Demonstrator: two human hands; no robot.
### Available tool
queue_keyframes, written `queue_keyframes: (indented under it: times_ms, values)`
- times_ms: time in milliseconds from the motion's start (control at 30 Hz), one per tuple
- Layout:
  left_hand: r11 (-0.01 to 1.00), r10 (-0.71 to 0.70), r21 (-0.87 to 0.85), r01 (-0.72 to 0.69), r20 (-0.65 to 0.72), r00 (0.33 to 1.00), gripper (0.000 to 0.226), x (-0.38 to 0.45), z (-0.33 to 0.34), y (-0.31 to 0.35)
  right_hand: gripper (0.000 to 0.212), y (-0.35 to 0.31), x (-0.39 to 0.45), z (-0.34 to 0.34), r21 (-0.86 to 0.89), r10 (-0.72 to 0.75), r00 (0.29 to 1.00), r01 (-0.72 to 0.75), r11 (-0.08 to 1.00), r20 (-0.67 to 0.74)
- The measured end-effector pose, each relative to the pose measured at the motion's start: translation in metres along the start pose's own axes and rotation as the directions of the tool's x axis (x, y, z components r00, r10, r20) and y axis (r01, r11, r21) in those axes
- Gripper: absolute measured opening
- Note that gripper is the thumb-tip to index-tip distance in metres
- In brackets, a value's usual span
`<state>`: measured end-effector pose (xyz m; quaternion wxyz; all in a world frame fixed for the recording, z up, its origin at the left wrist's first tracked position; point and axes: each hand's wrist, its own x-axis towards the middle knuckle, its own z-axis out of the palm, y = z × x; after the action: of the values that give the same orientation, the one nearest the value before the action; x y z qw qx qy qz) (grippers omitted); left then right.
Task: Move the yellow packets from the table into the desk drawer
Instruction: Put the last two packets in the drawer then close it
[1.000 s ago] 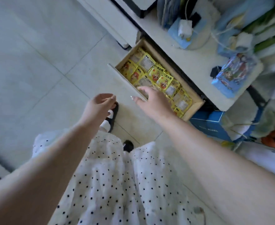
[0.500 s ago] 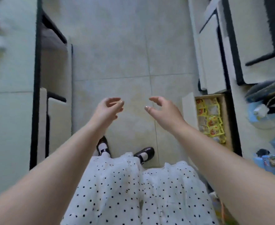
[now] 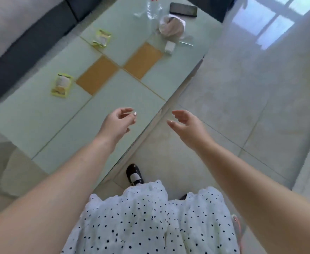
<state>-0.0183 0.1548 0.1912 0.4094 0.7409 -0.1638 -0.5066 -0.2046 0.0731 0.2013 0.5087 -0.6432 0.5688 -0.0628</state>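
Two yellow packets lie on the pale green glass table [image 3: 40, 125]. One yellow packet [image 3: 61, 85] is at the left, the other yellow packet [image 3: 101, 38] farther back. My left hand [image 3: 118, 121] hovers over the table's near right edge, fingers loosely curled and holding nothing. My right hand [image 3: 185, 123] hangs over the floor just past the table's corner, fingers apart and empty. The desk drawer is out of view.
At the table's far end stand a clear bottle [image 3: 153, 8], a black phone [image 3: 183, 9], a crumpled bag [image 3: 171, 26] and a white charger [image 3: 169, 46]. A dark sofa [image 3: 22, 39] runs along the left. Tiled floor [image 3: 251, 88] lies to the right.
The view has swung from the open drawer full of packets, across the floor, to the glass table. Both hands stay empty and raised in front of me.
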Motion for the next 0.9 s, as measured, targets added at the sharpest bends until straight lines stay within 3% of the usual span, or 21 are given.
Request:
queue_keyframes:
  times_ms: [233,500,700,833,900]
  values:
    - [0.979,-0.070,-0.203,0.018,-0.250,0.966,0.005,0.037,-0.128,-0.006,0.043,-0.098,0.065,0.089,-0.156,-0.096,0.978,0.125,0.980,0.183]
    - [0.932,-0.193,-0.361,0.028,-0.430,0.882,0.013,0.081,-0.196,-0.015,0.043,-0.164,0.153,0.140,-0.325,-0.173,0.922,0.291,0.900,0.346]
    - [0.931,-0.293,-0.349,0.108,-0.537,0.791,0.028,0.166,-0.223,-0.010,0.042,-0.212,0.279,0.155,-0.504,-0.218,0.868,0.445,0.740,0.447]
    - [0.957,-0.289,-0.180,0.227,-0.546,0.786,0.034,0.243,-0.231,-0.006,0.047,-0.235,0.374,0.173,-0.616,-0.192,0.838,0.512,0.599,0.511]
    - [0.956,-0.281,-0.090,0.280,-0.557,0.781,0.043,0.281,-0.236,-0.008,0.050,-0.240,0.421,0.185,-0.682,-0.179,0.819,0.558,0.473,0.546]
